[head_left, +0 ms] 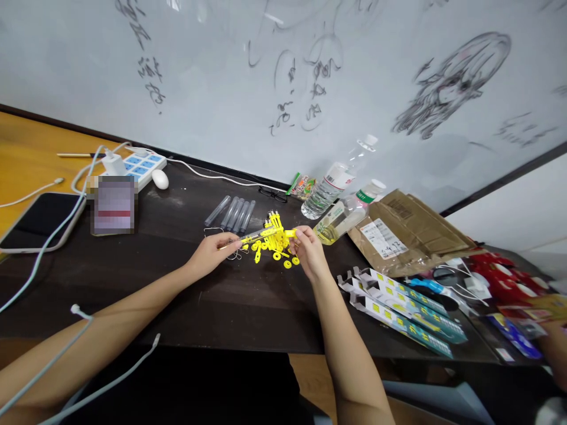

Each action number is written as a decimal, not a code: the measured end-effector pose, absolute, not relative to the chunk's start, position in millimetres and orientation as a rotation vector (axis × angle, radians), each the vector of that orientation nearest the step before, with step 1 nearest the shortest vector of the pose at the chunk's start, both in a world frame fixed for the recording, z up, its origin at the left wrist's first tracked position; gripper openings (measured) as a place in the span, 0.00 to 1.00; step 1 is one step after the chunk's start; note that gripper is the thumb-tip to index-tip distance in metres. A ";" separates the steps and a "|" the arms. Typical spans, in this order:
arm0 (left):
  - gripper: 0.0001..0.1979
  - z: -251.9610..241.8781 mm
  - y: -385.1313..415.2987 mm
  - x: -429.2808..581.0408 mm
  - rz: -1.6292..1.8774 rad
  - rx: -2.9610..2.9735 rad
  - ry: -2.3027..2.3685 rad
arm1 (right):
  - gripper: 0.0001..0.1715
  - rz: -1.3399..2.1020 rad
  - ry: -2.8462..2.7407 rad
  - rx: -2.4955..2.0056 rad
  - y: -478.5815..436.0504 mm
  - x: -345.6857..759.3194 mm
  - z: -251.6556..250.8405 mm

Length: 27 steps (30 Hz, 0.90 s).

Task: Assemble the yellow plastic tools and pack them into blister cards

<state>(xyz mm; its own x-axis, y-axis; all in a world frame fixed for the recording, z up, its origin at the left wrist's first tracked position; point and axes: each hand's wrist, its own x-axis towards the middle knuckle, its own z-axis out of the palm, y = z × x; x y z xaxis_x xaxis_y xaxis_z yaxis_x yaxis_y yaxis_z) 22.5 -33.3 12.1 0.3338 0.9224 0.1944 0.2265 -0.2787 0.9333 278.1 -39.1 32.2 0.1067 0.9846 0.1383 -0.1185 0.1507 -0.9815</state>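
Note:
My left hand point(218, 247) pinches one end of a clear plastic tube point(259, 236) with yellow parts in it, like the body of a spring scale. At the tube's other end, my right hand point(310, 248) has its fingers closed on a small yellow plastic cap point(290, 234). Whether cap and tube touch cannot be made out. Below them is a pile of yellow plastic parts point(275, 242), with loose yellow rings point(287, 264) at its near side. Several more clear tubes point(239, 213) lie side by side behind my left hand. Thin bent wire hooks point(237, 255) are partly hidden by it.
Two plastic bottles point(328, 188) point(349, 212) lean near the whiteboard point(212, 77). A brown package point(398, 236) and several opened boxes point(403, 313) are on the right. A phone point(42, 218), power strip point(144, 168) and white cables lie left. Eyeglasses point(272, 193) rest at the back.

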 end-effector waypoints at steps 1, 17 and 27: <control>0.17 12.4 -33.7 22.7 0.991 1.728 1.030 | 0.15 1.111 -1.087 -1.040 -39.9 277.1 33.7; 0.17 7.5 -33.4 22.8 0.908 1.822 1.021 | 0.14 1.178 -1.093 -0.951 -41.9 275.1 36.1; 0.17 6.0 -33.5 22.9 0.886 1.878 0.992 | 0.13 1.130 -1.212 -0.987 -46.8 269.1 38.3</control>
